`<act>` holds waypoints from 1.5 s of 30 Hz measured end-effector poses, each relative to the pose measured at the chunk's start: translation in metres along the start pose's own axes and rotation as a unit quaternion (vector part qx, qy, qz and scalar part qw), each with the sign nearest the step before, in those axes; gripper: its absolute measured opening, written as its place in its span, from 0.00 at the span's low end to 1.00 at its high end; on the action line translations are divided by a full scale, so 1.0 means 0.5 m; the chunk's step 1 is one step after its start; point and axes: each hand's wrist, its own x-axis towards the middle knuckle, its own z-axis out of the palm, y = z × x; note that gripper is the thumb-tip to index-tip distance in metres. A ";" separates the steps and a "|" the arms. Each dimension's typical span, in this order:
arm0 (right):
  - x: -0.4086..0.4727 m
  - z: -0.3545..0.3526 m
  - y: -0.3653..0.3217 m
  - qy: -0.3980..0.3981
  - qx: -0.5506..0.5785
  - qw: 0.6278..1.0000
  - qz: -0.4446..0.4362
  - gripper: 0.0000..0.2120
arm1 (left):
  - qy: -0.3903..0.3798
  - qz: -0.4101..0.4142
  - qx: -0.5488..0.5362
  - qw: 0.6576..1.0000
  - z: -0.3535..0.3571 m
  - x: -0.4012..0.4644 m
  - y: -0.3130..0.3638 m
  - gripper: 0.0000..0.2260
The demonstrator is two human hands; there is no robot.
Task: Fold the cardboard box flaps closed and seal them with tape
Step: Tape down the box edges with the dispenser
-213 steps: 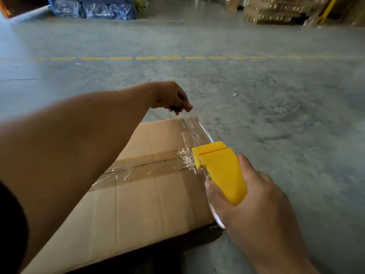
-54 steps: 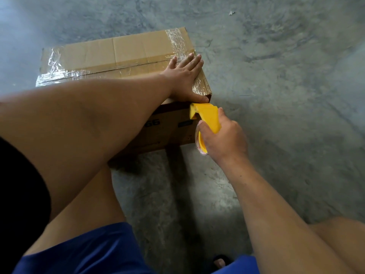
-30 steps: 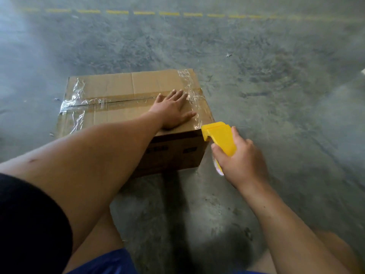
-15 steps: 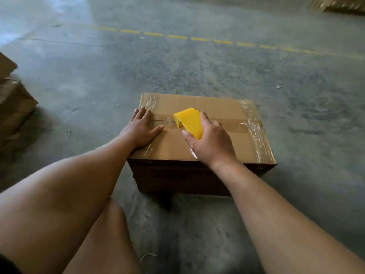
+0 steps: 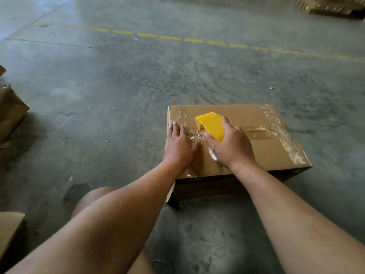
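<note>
A closed cardboard box point(image 5: 256, 143) sits on the concrete floor, its flaps shut. Clear tape runs along its centre seam and across its right end. My left hand point(image 5: 178, 147) lies flat, fingers spread, on the box's left end over crinkled tape. My right hand point(image 5: 230, 147) grips a yellow tape dispenser point(image 5: 211, 124), held over the seam just right of my left hand. The tape roll is mostly hidden under my palm.
More cardboard boxes point(image 5: 9, 111) stand at the left edge, and a flat cardboard piece point(image 5: 9, 230) lies at the lower left. A dashed yellow line point(image 5: 193, 40) crosses the floor beyond. Stacked cardboard point(image 5: 333, 4) is at the far top right. My knee point(image 5: 92, 196) is near the box.
Both hands shifted from the box's right end to its left end. My left hand now presses the left edge, and the dispenser came up from the right side onto the seam.
</note>
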 end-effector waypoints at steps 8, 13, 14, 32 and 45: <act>-0.010 -0.040 0.050 0.020 -0.012 0.998 0.050 0.39 | -0.003 0.077 0.092 0.993 0.041 0.007 0.050 0.31; -0.018 -0.053 0.037 0.035 0.019 0.999 0.036 0.38 | 0.020 0.014 -0.114 0.993 -0.016 0.069 0.062 0.19; -0.019 -0.054 0.029 0.037 0.028 0.998 0.030 0.38 | -0.035 -0.032 -0.206 0.977 -0.028 0.077 0.071 0.21; -0.056 -0.050 -0.010 0.047 0.055 0.997 -0.005 0.37 | -0.417 -0.127 -0.472 0.767 -0.110 0.131 0.064 0.12; -0.054 -0.018 -0.020 0.026 0.042 0.999 0.017 0.39 | -0.432 -0.092 -0.337 0.832 -0.147 0.194 0.063 0.13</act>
